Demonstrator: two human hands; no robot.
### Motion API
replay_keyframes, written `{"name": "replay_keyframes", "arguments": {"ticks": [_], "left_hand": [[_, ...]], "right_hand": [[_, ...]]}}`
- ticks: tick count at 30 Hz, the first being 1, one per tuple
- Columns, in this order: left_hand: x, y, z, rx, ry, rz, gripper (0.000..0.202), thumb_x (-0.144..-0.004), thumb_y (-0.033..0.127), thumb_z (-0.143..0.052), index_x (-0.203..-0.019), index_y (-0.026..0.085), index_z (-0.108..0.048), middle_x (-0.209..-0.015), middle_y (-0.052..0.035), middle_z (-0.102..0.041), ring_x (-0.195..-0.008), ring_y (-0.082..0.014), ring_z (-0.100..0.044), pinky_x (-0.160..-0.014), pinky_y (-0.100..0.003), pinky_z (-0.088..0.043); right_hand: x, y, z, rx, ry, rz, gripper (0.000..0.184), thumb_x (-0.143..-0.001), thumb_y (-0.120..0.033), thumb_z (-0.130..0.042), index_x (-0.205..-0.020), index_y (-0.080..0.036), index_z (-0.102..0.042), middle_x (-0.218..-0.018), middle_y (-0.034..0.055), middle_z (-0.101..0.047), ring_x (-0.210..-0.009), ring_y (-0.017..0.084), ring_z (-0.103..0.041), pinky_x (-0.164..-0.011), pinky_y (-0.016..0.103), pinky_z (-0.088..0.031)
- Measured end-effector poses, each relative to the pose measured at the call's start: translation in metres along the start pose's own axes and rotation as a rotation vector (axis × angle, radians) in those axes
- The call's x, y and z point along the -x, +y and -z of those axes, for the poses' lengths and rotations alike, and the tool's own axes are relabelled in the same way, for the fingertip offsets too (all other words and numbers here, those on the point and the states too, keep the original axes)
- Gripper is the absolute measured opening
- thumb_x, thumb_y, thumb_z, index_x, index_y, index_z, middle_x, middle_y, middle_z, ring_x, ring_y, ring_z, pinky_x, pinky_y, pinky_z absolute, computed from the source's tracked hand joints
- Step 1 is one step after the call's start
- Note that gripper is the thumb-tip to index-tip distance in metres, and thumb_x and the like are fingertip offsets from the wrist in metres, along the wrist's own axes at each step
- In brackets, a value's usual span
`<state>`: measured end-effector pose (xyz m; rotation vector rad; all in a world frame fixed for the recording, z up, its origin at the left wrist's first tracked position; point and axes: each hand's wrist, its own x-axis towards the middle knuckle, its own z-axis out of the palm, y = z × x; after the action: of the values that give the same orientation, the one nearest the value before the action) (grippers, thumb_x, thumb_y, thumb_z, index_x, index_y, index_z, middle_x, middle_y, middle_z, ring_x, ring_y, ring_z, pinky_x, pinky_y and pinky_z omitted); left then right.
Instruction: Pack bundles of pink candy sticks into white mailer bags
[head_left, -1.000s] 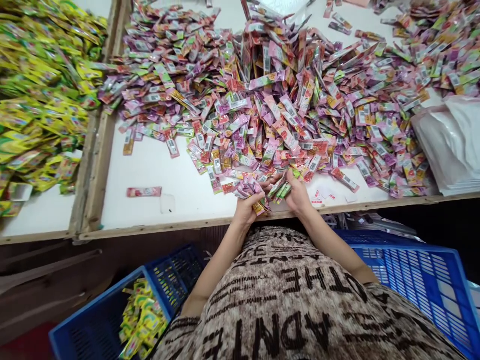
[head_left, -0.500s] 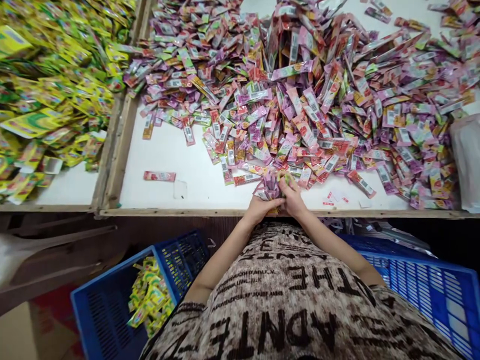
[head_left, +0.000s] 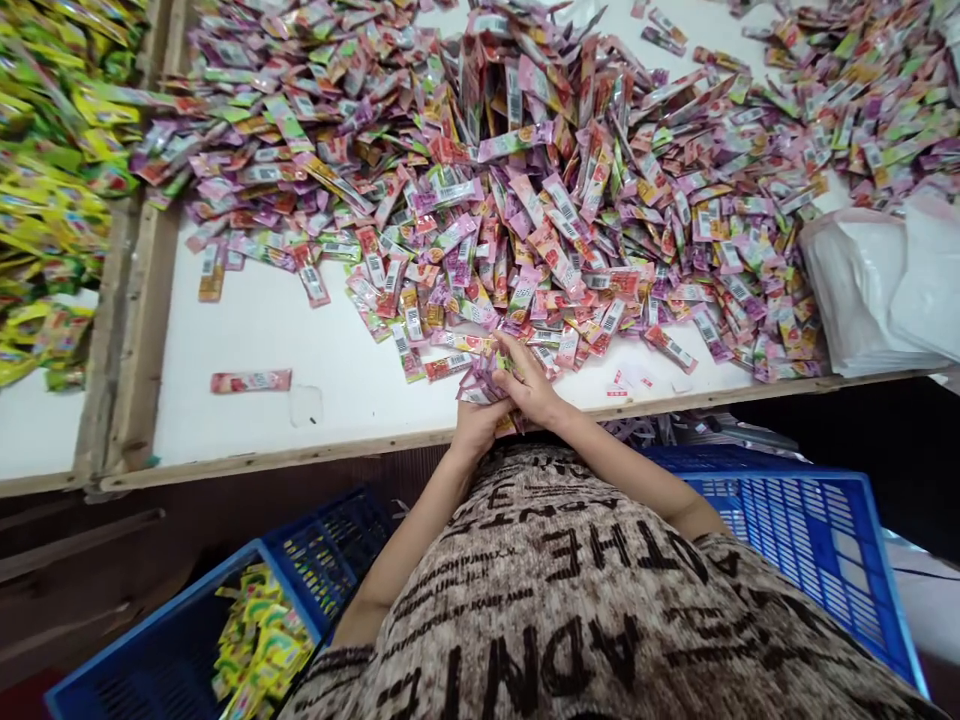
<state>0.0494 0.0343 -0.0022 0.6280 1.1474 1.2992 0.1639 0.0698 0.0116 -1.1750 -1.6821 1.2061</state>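
Observation:
Just above the table's front edge, my left hand (head_left: 478,420) is closed round a bunch of small purple and pink stick packets (head_left: 480,380). My right hand (head_left: 529,385) lies against the same bunch from the right, its fingers curled over the packets, so both hands meet there. The fingers hide part of the bunch. Right beyond my hands spreads a large heap of similar pink, purple and orange packets (head_left: 540,230) on the white tabletop (head_left: 360,420). One single pink packet (head_left: 251,381) lies apart to the left.
A wooden divider (head_left: 124,330) separates yellow packets (head_left: 52,220) at the left. Clear plastic bags (head_left: 862,290) are stacked at the right. Below the table stand a blue crate (head_left: 165,610) holding yellow packets and another blue crate (head_left: 802,540). Small paper scraps (head_left: 619,385) lie near the edge.
My view has swung to the right, showing more of the plastic bags. My right hand has moved over the bunch, with its fingers now more across it; the left keeps its hold.

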Motion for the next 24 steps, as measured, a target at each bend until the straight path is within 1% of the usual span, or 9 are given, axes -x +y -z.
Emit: {"name": "replay_keyframes", "arguments": {"ticks": [3,6,10,13,15,17,19,21,24], "left_hand": [[-0.002,0.002,-0.003,0.068,0.085,0.07,0.055,-0.057,0.029,-0.091,-0.107,0.019,-0.072,-0.105,-0.0059,-0.077,-0.104,-0.0254,-0.071,-0.1,-0.04,-0.053],[0.0,0.003,-0.005,0.075,0.074,0.104,0.054,-0.056,0.027,-0.091,-0.106,0.018,-0.072,-0.106,-0.0065,-0.077,-0.1,-0.0258,-0.072,-0.098,-0.043,-0.054],[0.003,0.001,-0.005,-0.092,0.041,-0.009,0.046,-0.064,0.029,-0.088,-0.105,0.018,-0.072,-0.111,-0.0076,-0.076,-0.107,-0.0254,-0.07,-0.104,-0.044,-0.051],[0.003,0.0,-0.003,-0.224,0.088,-0.071,0.048,-0.061,0.027,-0.09,-0.104,0.019,-0.071,-0.107,-0.007,-0.076,-0.106,-0.0249,-0.07,-0.105,-0.044,-0.051],[0.002,0.001,-0.002,-0.189,0.089,-0.06,0.048,-0.061,0.027,-0.09,-0.104,0.019,-0.071,-0.107,-0.0068,-0.076,-0.106,-0.0251,-0.07,-0.105,-0.044,-0.051],[0.001,0.003,-0.002,-0.065,0.069,-0.012,0.046,-0.064,0.028,-0.088,-0.105,0.019,-0.071,-0.11,-0.0067,-0.076,-0.107,-0.0258,-0.071,-0.104,-0.044,-0.052],[0.001,0.005,-0.001,0.051,0.07,0.037,0.048,-0.063,0.028,-0.089,-0.107,0.019,-0.071,-0.111,-0.0062,-0.076,-0.108,-0.0265,-0.071,-0.102,-0.044,-0.054],[0.0,0.008,0.0,0.111,0.101,0.066,0.057,-0.059,0.025,-0.091,-0.111,0.02,-0.071,-0.109,-0.0054,-0.077,-0.107,-0.027,-0.071,-0.101,-0.044,-0.055],[-0.002,0.011,0.003,0.127,0.142,0.121,0.065,-0.053,0.024,-0.093,-0.114,0.019,-0.07,-0.104,-0.0058,-0.078,-0.104,-0.0284,-0.072,-0.096,-0.045,-0.057]], "right_hand": [[0.015,-0.004,0.006,-0.063,-0.002,0.015,0.073,-0.093,-0.065,-0.052,-0.153,-0.026,-0.037,-0.149,0.0118,-0.048,-0.137,0.026,-0.047,-0.116,0.042,-0.037],[0.031,0.0,0.017,0.031,-0.035,0.038,0.059,-0.093,-0.052,-0.059,-0.145,-0.026,-0.046,-0.144,0.0116,-0.054,-0.134,0.028,-0.049,-0.115,0.045,-0.039],[0.041,0.012,0.025,0.175,-0.183,0.046,0.056,-0.084,-0.05,-0.071,-0.13,-0.023,-0.055,-0.128,0.0138,-0.061,-0.12,0.034,-0.056,-0.103,0.052,-0.047],[0.043,0.018,0.026,0.274,-0.203,0.021,0.053,-0.08,-0.051,-0.075,-0.119,-0.02,-0.059,-0.115,0.0147,-0.064,-0.11,0.034,-0.059,-0.098,0.054,-0.049],[0.043,0.02,0.028,0.282,-0.202,0.001,0.063,-0.078,-0.051,-0.078,-0.128,-0.02,-0.056,-0.12,0.0157,-0.064,-0.115,0.035,-0.059,-0.1,0.055,-0.048],[0.043,0.023,0.034,0.236,-0.213,-0.017,0.081,-0.075,-0.049,-0.08,-0.144,-0.024,-0.045,-0.134,0.0157,-0.06,-0.124,0.034,-0.057,-0.105,0.053,-0.046],[0.045,0.026,0.043,0.202,-0.227,-0.035,0.09,-0.075,-0.046,-0.081,-0.152,-0.028,-0.037,-0.143,0.0138,-0.057,-0.128,0.033,-0.056,-0.107,0.051,-0.045],[0.048,0.031,0.055,0.231,-0.205,-0.047,0.082,-0.078,-0.041,-0.079,-0.15,-0.027,-0.043,-0.137,0.0132,-0.062,-0.122,0.032,-0.061,-0.105,0.052,-0.047],[0.052,0.032,0.068,0.319,-0.048,-0.051,0.051,-0.083,-0.033,-0.07,-0.133,-0.023,-0.062,-0.118,0.0128,-0.071,-0.107,0.031,-0.067,-0.1,0.054,-0.049]]}}
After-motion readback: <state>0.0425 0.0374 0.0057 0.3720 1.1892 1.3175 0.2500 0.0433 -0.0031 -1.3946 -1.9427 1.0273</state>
